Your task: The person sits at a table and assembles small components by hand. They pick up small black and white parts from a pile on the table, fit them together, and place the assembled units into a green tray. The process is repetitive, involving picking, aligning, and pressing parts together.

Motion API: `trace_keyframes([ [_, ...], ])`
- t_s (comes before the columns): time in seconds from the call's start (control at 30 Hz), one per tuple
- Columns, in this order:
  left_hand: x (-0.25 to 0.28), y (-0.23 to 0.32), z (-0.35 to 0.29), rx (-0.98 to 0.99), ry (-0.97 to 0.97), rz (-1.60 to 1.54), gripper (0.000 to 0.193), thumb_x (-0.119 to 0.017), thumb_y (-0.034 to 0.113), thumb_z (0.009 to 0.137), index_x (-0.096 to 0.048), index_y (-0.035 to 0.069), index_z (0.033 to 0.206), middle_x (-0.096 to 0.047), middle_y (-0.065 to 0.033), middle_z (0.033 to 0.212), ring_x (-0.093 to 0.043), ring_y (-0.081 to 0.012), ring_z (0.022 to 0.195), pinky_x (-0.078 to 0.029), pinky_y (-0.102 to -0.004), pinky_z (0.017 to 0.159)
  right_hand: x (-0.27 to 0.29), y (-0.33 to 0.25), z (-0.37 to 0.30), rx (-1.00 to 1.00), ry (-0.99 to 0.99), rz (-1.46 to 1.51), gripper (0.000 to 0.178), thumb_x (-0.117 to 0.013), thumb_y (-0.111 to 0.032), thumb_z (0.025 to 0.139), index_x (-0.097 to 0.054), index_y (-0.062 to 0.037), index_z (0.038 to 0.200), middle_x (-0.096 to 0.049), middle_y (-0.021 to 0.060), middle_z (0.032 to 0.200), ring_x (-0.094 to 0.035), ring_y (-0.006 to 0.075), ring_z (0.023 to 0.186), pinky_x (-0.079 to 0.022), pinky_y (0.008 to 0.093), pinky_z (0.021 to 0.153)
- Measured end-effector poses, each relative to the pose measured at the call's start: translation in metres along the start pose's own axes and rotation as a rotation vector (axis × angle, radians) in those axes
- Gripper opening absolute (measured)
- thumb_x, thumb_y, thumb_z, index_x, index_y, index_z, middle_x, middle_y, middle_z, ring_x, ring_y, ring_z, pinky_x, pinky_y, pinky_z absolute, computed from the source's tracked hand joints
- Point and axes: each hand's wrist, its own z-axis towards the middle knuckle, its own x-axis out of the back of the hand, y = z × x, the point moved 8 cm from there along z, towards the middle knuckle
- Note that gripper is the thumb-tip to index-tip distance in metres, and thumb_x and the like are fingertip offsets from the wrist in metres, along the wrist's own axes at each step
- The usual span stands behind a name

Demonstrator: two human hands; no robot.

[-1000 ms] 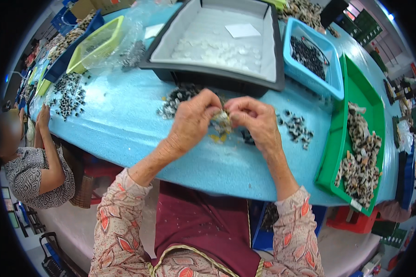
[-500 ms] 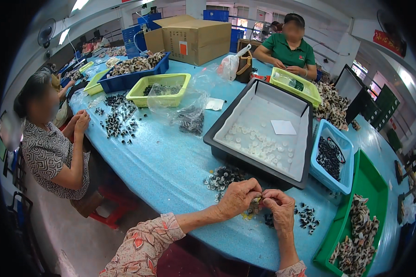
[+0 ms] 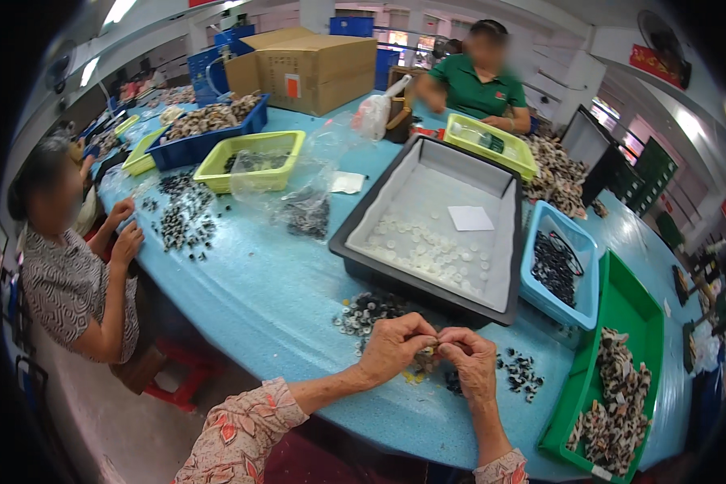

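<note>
Over the near edge of the blue table, my left hand [image 3: 394, 348] and my right hand [image 3: 471, 360] meet with thumbs and fingertips pinched together. Whatever lies between the fingertips is small and mostly covered by them; its kind does not show. Beside my left hand spreads a heap of small black and whitish round pieces [image 3: 371, 313]. Tiny yellow bits [image 3: 414, 377] lie on the table below my fingers. To the right of my right hand is a scatter of small black pieces [image 3: 521, 375].
A black tray [image 3: 504, 313] with white discs stands just beyond my hands. Right of it are a light-blue basket [image 3: 586, 302] and a green tray [image 3: 653, 323] of mottled pieces. Yellow baskets [image 3: 206, 179] stand farther off. Two co-workers sit at the table, left and far side.
The whole view has shifted, so the table things sit more to the left. My fingertips have drawn closer together. The left co-worker's hands have moved apart.
</note>
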Motion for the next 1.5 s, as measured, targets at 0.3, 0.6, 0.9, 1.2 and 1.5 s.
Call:
trace_keyframes([
  [0.3, 0.0, 0.0, 0.002, 0.031, 0.006, 0.014, 0.007, -0.068, 0.005, 0.081, -0.067, 0.001, 0.086, -0.068, -0.0037, 0.077, -0.062, -0.0072, 0.07, -0.049, -0.0219, 0.062, 0.001, -0.007, 0.001, 0.102, -0.001, -0.205, 0.006, -0.068, -0.001, 0.08, -0.068, 0.0003, 0.085, -0.064, 0.0055, 0.092, -0.061, 0.0093, 0.076, -0.049, 0.0218, 0.067],
  [0.6, -0.007, -0.03, 0.001, 0.369, -0.157, -0.495, 0.024, -0.065, 0.005, 0.085, -0.055, -0.003, 0.106, -0.068, -0.0084, 0.083, -0.064, -0.0115, 0.073, -0.052, -0.0233, 0.062, -0.006, -0.017, -0.003, 0.231, 0.005, -0.331, 0.01, -0.068, 0.0, 0.08, -0.066, 0.0014, 0.089, -0.061, 0.0067, 0.094, -0.063, 0.0121, 0.079, -0.054, 0.0234, 0.071],
  [0.9, -0.008, -0.03, 0.004, 0.312, -0.186, -0.496, 0.025, -0.062, 0.004, 0.087, -0.052, -0.002, 0.109, -0.069, -0.0116, 0.089, -0.064, -0.0137, 0.078, -0.053, -0.0252, 0.068, -0.013, -0.025, -0.002, 0.337, -0.068, -0.536, 0.011, -0.067, 0.0, 0.081, -0.065, 0.0021, 0.091, -0.06, 0.0061, 0.09, -0.063, 0.0124, 0.078, -0.054, 0.0233, 0.069],
  [1.2, 0.006, -0.018, 0.017, 0.16, -0.096, -0.451, 0.029, -0.06, 0.006, 0.087, -0.048, -0.004, 0.111, -0.066, -0.01, 0.079, -0.062, -0.0135, 0.072, -0.051, -0.0259, 0.065, 0.009, -0.019, -0.003, 0.044, 0.069, -0.127, 0.008, -0.053, -0.003, 0.091, -0.056, 0.0023, 0.097, -0.064, 0.0107, 0.085, -0.06, 0.012, 0.068, -0.052, 0.0248, 0.064],
  [1.5, 0.022, -0.012, 0.023, 0.049, 0.078, -0.121, 0.025, -0.063, 0.004, 0.085, -0.055, -0.002, 0.108, -0.066, -0.0057, 0.075, -0.062, -0.0101, 0.068, -0.05, -0.0232, 0.062, 0.034, -0.016, 0.0, 0.008, 0.068, -0.084, 0.013, -0.054, -0.008, 0.092, -0.056, 0.0038, 0.096, -0.063, 0.0105, 0.079, -0.057, 0.01, 0.061, -0.05, 0.023, 0.054],
])
